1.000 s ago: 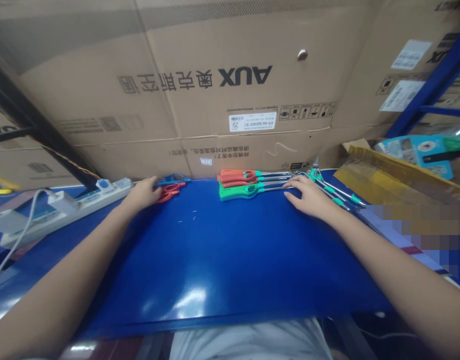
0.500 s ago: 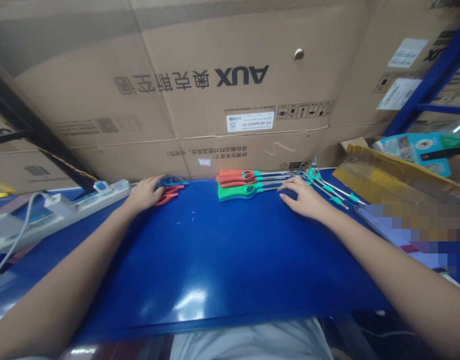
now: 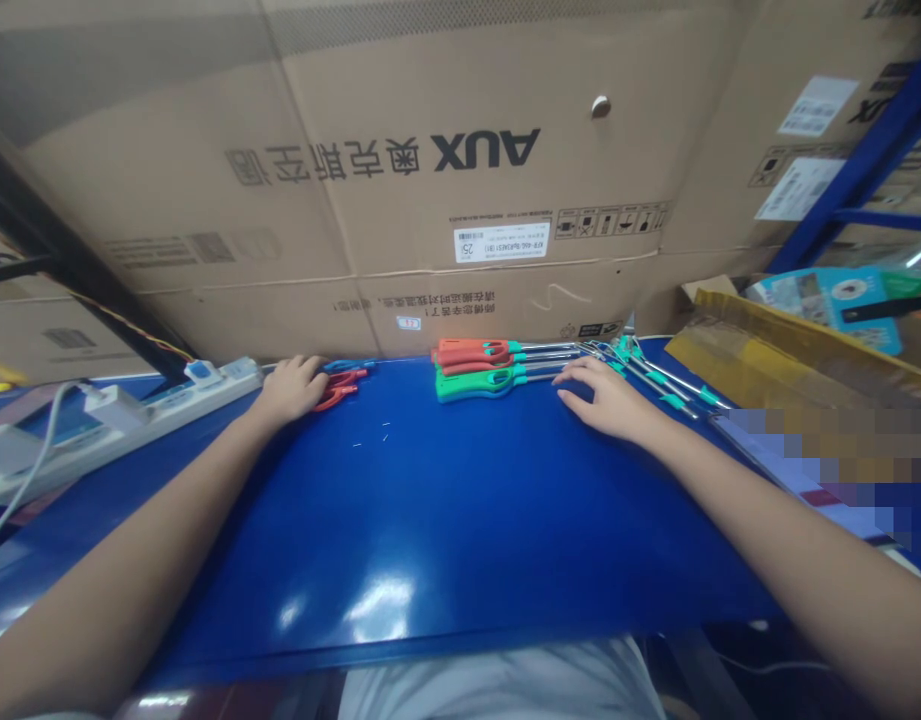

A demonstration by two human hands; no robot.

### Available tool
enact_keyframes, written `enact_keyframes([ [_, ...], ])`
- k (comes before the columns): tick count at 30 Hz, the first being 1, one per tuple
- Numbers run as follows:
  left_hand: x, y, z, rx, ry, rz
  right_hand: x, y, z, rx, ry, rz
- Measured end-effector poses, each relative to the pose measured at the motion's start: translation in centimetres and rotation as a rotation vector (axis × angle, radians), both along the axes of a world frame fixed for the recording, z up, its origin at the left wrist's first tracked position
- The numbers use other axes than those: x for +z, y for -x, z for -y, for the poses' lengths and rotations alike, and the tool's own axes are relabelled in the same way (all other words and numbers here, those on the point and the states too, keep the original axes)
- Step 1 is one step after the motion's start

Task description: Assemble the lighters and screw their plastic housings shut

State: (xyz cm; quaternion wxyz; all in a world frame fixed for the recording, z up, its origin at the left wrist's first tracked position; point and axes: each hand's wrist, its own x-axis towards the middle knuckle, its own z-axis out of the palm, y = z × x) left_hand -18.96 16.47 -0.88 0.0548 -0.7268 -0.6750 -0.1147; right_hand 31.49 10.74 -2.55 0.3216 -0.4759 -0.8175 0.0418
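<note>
At the table's back left, my left hand (image 3: 293, 388) rests palm down with its fingers loosely over a small group of plastic handle pieces. A red handle piece (image 3: 344, 384) and a blue handle piece (image 3: 353, 366) stick out to its right. My right hand (image 3: 601, 392) lies open, thumb and fingers apart, by the tips of the gas lighters. A green lighter (image 3: 471, 383) lies in front, with orange-red lighters (image 3: 471, 352) behind, their metal tubes pointing right. Beyond the hand lie loose metal tubes with teal ends (image 3: 659, 378), partly hidden by it.
A white power strip (image 3: 227, 385) with plugs stands at the left. Large cardboard (image 3: 400, 230) walls off the back. At the right is a box with yellow tape (image 3: 797, 345). Small thin pins (image 3: 386, 437) lie on the blue tabletop (image 3: 430, 530).
The blue piece beside my left hand has come down flatter, and that hand has settled slightly. My right hand and the lighters stay nearly where they were.
</note>
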Motion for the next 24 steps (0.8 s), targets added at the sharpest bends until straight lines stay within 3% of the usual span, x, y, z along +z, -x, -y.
enact_keyframes([
  [8, 0.6, -1.1, 0.6, 0.100, -0.022, -0.075, 0.0, 0.1, 0.1, 0.005, 0.003, -0.010],
  [16, 2.6, -2.0, 2.6, 0.036, -0.191, -0.068, 0.4, 0.4, 0.4, -0.001, -0.006, -0.011],
  [20, 4.5, -4.4, 4.4, -0.071, -0.313, -0.072, 1.5, 1.5, 1.4, 0.023, -0.089, -0.068],
  [24, 5.2, -9.3, 7.1, -0.298, -0.344, -0.091, 2.8, 3.7, 3.5, 0.159, -0.091, -0.207],
])
